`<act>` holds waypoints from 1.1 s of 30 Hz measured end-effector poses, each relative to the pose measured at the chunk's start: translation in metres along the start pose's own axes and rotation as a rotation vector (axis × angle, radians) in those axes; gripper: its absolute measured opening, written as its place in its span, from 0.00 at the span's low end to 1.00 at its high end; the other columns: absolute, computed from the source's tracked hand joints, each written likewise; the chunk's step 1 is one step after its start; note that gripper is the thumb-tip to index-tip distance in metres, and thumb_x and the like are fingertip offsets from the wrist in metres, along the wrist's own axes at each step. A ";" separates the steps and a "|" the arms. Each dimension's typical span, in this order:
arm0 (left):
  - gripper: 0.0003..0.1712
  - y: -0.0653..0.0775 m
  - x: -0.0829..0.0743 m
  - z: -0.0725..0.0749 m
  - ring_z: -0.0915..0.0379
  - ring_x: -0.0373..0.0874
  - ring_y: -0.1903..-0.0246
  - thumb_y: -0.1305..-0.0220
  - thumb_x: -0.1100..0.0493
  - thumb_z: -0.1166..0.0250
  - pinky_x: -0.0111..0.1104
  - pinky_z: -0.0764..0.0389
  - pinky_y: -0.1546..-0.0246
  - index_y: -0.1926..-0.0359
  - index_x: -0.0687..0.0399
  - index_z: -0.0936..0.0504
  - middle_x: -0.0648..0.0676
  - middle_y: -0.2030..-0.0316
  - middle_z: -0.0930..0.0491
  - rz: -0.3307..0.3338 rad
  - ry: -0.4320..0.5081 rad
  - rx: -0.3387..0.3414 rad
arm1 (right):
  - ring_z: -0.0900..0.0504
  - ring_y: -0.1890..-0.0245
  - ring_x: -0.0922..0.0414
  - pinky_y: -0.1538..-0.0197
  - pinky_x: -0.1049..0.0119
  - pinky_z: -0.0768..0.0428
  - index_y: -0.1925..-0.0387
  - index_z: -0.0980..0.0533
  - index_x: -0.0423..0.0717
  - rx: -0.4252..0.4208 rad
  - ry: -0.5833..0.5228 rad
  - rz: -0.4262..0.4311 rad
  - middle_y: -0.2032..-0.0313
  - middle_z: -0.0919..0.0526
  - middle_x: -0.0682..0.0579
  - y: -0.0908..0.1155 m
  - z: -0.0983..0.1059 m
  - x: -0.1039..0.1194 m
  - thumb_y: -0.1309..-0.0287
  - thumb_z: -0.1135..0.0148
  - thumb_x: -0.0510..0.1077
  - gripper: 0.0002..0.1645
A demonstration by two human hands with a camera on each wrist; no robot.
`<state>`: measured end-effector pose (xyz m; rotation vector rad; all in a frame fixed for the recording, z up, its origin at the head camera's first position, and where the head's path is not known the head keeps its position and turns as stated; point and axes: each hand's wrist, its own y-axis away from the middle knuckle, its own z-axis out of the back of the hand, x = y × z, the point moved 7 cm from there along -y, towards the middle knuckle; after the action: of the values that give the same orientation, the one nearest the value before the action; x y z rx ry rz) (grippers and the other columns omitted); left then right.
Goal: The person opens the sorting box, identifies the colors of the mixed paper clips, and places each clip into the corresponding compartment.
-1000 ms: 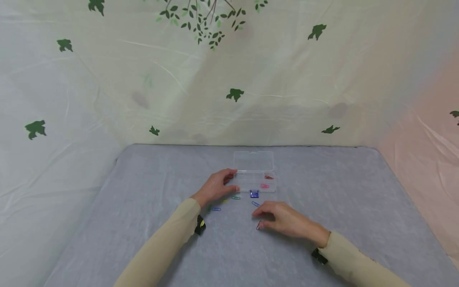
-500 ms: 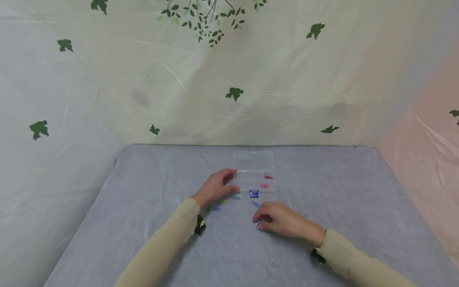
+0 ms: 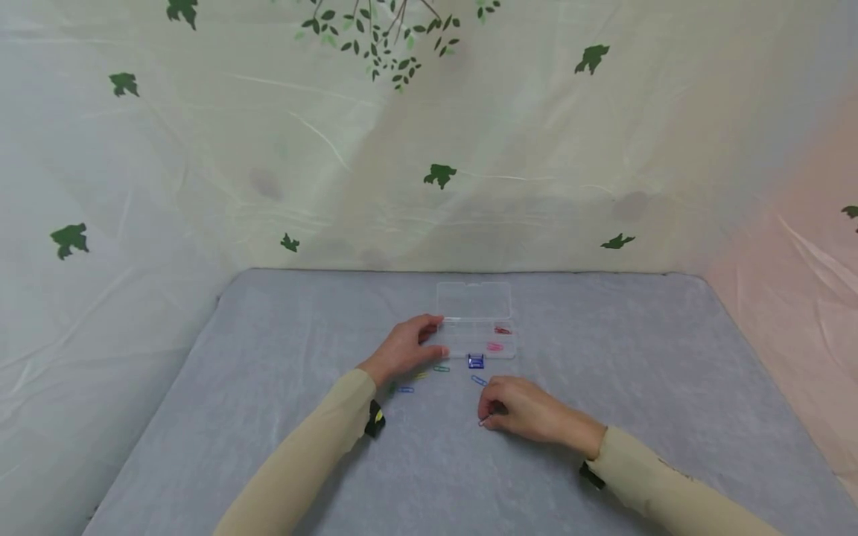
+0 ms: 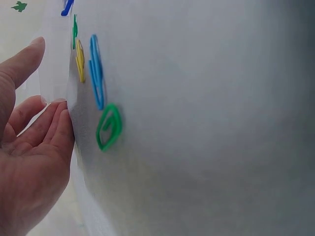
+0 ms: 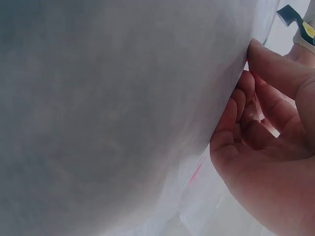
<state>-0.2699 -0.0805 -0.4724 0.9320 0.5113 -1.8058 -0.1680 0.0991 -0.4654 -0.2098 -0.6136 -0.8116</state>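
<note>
A clear plastic compartment box (image 3: 462, 348) lies with its lid (image 3: 474, 301) flipped back. My left hand (image 3: 402, 348) holds its left end, thumb at the front corner and fingers at the rear. Red paper clips (image 3: 503, 330) sit in the back right compartment, pink paper clips (image 3: 494, 347) in the front right one. The box's blue latch (image 3: 476, 362) hangs at the front. Lower right, my right hand (image 3: 529, 413) pinches a small red paper clip (image 3: 481, 422) close over the table; most of it is hidden by thumb and fingertips. A blue paper clip (image 3: 479, 380) lies just beyond those fingers.
On the grey cloth-covered table (image 3: 322, 320), near my left wrist, lie a green paper clip (image 3: 441, 369), a yellow paper clip (image 3: 420, 376), another blue paper clip (image 4: 97, 71) and a green spiral-shaped clip (image 4: 109, 127). A pale leaf-printed curtain (image 3: 523, 134) surrounds the table.
My right thumb and fingers have closed together on the red paper clip, which now shows less. The left hand and the box have stayed put.
</note>
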 end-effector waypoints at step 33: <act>0.37 -0.004 0.004 0.000 0.29 0.53 0.32 0.32 0.53 0.28 0.44 0.29 0.30 0.26 0.57 0.30 0.59 0.31 0.26 0.001 -0.014 0.008 | 0.19 0.64 0.67 0.60 0.68 0.16 0.64 0.15 0.49 -0.248 -0.013 0.032 0.65 0.16 0.62 0.011 0.041 0.007 0.35 0.29 0.43 0.02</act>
<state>-0.2745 -0.0812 -0.4755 0.9241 0.4952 -1.8133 -0.1739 0.1187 -0.4274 -0.4503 -0.5200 -0.8553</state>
